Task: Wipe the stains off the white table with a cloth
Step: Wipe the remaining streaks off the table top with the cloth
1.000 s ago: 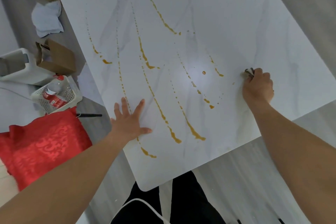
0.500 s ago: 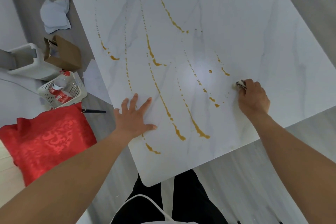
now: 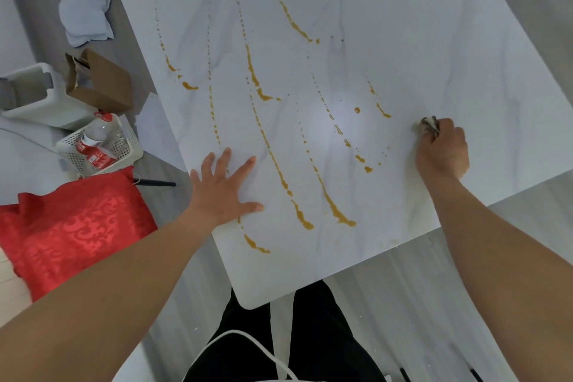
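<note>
Since half a second ago your right hand (image 3: 441,150) has slid back toward the table's right side, away from the short streak and dot it had nearly reached, so the cloth (image 3: 428,125) now sits clear of them on bare marble. You hold that cloth bunched under curled fingers, only a small wad poking out past the knuckles, pressed to the white table (image 3: 434,25). None of the amber stains (image 3: 279,170) has gone: the long trails still run down the middle toward the near edge, with drips beside the bright glare spot. Your left hand (image 3: 221,189) has stayed flat on the tabletop near the left edge, fingers spread wide, palm lying across one thin trail. On the floor to the left lie a red cushion (image 3: 68,226), a white basket (image 3: 124,146) holding a bottle (image 3: 93,149), a cardboard box (image 3: 102,80) and a crumpled white rag (image 3: 85,14).
</note>
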The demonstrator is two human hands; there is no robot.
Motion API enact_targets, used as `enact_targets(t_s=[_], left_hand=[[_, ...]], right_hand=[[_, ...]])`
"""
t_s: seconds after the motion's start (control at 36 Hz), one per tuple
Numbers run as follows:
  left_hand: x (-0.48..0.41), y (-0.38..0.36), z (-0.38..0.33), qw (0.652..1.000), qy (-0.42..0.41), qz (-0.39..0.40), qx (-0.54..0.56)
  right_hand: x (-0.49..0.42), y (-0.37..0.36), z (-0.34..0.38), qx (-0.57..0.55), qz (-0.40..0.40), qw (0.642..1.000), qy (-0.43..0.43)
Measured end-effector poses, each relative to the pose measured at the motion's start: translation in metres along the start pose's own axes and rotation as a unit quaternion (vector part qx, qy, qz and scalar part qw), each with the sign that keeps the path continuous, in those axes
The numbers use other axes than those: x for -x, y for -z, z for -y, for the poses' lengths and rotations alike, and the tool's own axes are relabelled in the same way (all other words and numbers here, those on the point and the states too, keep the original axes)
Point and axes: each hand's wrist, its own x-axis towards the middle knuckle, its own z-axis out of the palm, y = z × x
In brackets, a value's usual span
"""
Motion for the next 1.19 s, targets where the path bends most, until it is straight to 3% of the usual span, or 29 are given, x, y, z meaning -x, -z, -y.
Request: enact_targets(t_s=[0.08, 0.22, 0.28, 0.33, 0.44, 0.47, 0.56, 0.61, 0.75, 0.92, 0.94, 1.06, 1.08, 1.19], left_hand=[[0.0, 0.0, 0.0, 1.0, 0.001, 0.001, -0.007], [0.0, -0.001, 0.0, 1.0, 0.002, 0.004, -0.015], [0.0, -0.001, 0.0, 1.0, 0.002, 0.004, -0.015], [-0.001, -0.002, 0.0, 1.0, -0.001, 0.004, -0.014], [0.0, -0.002, 0.0, 1.0, -0.001, 0.004, -0.022], [0.0, -0.002, 0.0, 1.0, -0.001, 0.004, -0.023], [0.001, -0.001, 0.0, 1.0, -0.004, -0.001, -0.022], [0.002, 0.0, -0.001, 1.0, -0.005, 0.0, -0.024], [0.001, -0.002, 0.0, 1.0, -0.005, -0.001, -0.021], [0.0, -0.003, 0.002, 1.0, -0.005, 0.002, -0.023], [0.0, -0.003, 0.002, 1.0, -0.005, 0.002, -0.022], [0.001, -0.003, 0.001, 1.0, -0.003, 0.01, -0.022], [0.001, -0.003, 0.001, 1.0, -0.003, 0.01, -0.021], [0.001, -0.002, 0.001, 1.0, -0.005, 0.011, -0.022]], right_hand=[[0.005, -0.005, 0.007, 0.017, 0.007, 1.0, -0.002], [0.031, -0.017, 0.003, 0.076, 0.031, 0.969, 0.234], [0.032, -0.016, -0.001, 0.089, 0.048, 0.958, 0.27], [0.029, -0.013, -0.002, 0.087, 0.049, 0.962, 0.254], [0.03, -0.012, 0.011, 0.031, 0.032, 0.996, 0.073], [0.037, -0.014, 0.015, 0.043, 0.038, 0.996, 0.073], [0.06, -0.023, 0.014, 0.09, 0.072, 0.964, 0.239], [0.066, -0.026, 0.008, 0.093, 0.082, 0.949, 0.292], [0.069, -0.026, 0.017, 0.006, 0.029, 0.997, 0.065], [0.094, -0.036, 0.017, 0.085, 0.086, 0.948, 0.296], [0.092, -0.035, 0.017, 0.082, 0.09, 0.951, 0.286], [0.091, -0.033, 0.027, 0.003, 0.051, 0.995, 0.081], [0.097, -0.033, 0.031, 0.009, 0.052, 0.996, 0.07], [0.123, -0.037, 0.037, 0.019, 0.143, 0.968, 0.208]])
